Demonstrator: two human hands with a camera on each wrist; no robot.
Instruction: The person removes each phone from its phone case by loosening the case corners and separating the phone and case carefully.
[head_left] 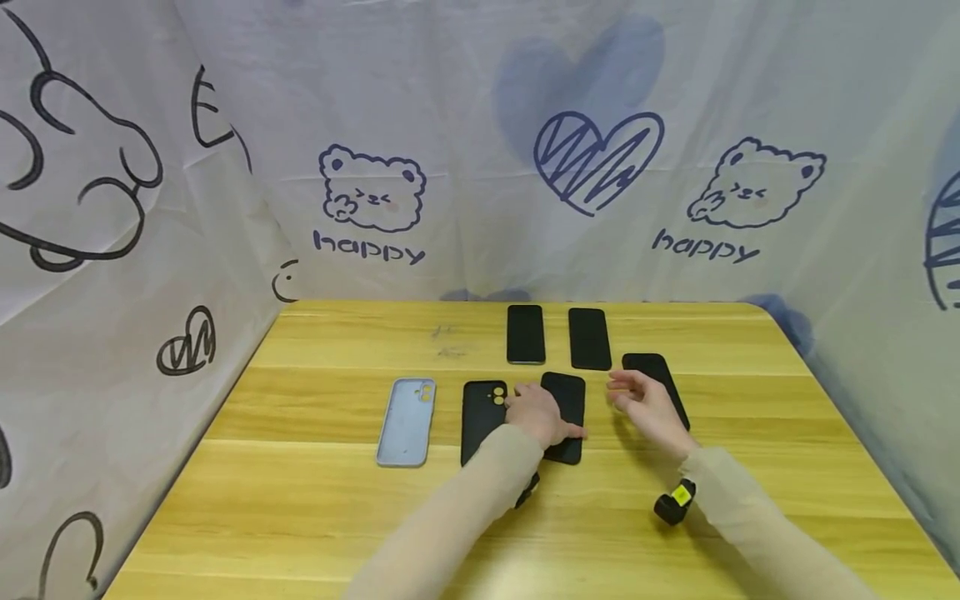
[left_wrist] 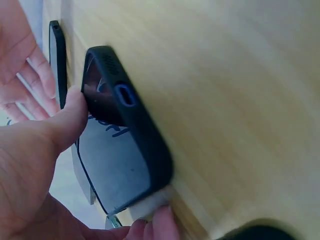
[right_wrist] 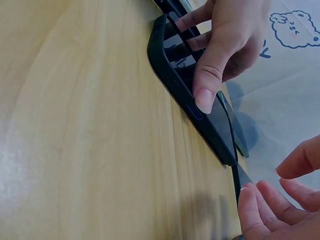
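Note:
A phone in a black case (head_left: 566, 398) lies screen up on the table in the head view. My left hand (head_left: 536, 412) reaches over it and holds it by its long edges, the thumb on the right side. In the left wrist view, the port cutout on the case's end (left_wrist: 126, 95) faces the camera. My right hand (head_left: 652, 408) hovers just right of this phone, fingers loosely bent and holding nothing. Beneath that hand, partly hidden, lies another black phone (head_left: 658, 368). Directly left of the held phone is a black phone case (head_left: 480, 421) with camera holes, partly covered by my left arm.
A light blue phone case (head_left: 405, 425) lies farther left, its hollow side up. Two dark phones (head_left: 526, 333) lie side by side near the table's back edge. A printed white cloth (head_left: 465, 150) hangs behind and beside the wooden table (head_left: 300, 517).

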